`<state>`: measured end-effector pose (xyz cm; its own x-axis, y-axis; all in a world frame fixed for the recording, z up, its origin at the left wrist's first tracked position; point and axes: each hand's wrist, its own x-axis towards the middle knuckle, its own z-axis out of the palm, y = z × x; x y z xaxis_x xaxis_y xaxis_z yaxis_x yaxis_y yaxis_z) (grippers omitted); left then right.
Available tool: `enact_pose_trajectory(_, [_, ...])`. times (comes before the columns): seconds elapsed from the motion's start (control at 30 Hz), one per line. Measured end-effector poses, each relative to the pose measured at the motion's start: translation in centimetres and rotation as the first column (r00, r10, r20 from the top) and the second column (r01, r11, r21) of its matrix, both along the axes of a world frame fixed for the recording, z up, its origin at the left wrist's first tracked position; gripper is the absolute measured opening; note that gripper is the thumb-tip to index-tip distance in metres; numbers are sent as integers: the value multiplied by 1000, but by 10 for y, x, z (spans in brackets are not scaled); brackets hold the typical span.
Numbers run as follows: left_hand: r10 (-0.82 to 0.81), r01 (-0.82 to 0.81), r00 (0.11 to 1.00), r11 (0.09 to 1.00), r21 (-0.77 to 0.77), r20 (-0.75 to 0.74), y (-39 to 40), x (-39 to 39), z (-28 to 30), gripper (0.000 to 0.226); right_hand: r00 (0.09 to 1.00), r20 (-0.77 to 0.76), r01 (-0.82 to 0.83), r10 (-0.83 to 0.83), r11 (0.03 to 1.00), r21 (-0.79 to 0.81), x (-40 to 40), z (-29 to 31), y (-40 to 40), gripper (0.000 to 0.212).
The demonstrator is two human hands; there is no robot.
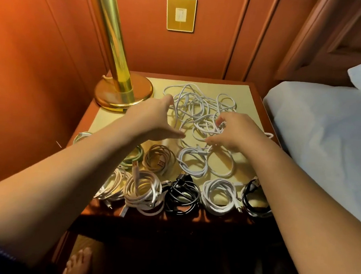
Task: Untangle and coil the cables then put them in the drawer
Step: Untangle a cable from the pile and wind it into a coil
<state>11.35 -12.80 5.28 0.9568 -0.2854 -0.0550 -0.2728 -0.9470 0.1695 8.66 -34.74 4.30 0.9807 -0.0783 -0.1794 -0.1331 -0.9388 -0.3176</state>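
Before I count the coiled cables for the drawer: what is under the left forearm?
Under the left forearm a green coil shows on both sides, its middle covered. Whether another coil lies beneath cannot be seen.

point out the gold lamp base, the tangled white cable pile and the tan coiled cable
gold round lamp base (105,97), head view, on its left rim
tangled white cable pile (199,103), head view, on strands near its middle
tan coiled cable (159,160), head view, on its looped strands

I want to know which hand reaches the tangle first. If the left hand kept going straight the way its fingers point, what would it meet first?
Probably the tangled white cables: the left hand, open, points straight at their near left edge. Height above the nightstand is unclear.
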Motion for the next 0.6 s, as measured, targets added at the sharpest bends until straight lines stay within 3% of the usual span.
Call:
enact_pose_trajectory(0.23, [15, -15, 997, 1000, 7, 81, -12, 8, -12, 81, 992, 123, 8, -20, 995, 101, 12, -14, -15, 19])
enact_pose_trajectory(0.43, [63, -64, 983, 998, 4, 170, -11, 21, -6, 31, 927, 298, 145, -226, 952, 269, 21, -17, -37, 9])
enact_pose_trajectory(0.5, [97, -86, 973, 995, -60, 210, -10, 23, 2, 20, 893, 288, 217, -346, 892, 397, 29, -11, -43, 9])
enact_pose_trajectory(0.6, [139, -47, 936, 960, -276, 324, -8, 24, 16, 18, 834, 145, 284, -532, 640, 714, 36, -3, -45, 15])
